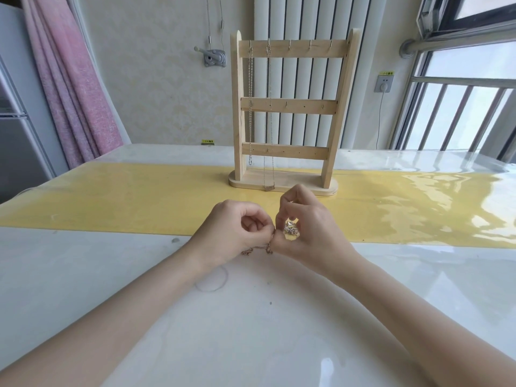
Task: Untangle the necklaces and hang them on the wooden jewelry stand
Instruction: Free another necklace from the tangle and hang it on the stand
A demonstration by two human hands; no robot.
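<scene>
At frame centre, left hand (237,230) and right hand (304,227) pinch the tangled chains (290,229); I judge a hard tug may tighten the knot or snap a link.

You face a glossy white table (279,331) crossed by a broad yellow band (125,196) under clear film that mirrors daylight at three o'clock. At twelve o'clock a white ribbed radiator (304,88) stands against cream patterned wallpaper (167,79). Pink curtain (69,88) at ten o'clock; barred window (460,113) and white wall socket (384,83) at two.
</scene>
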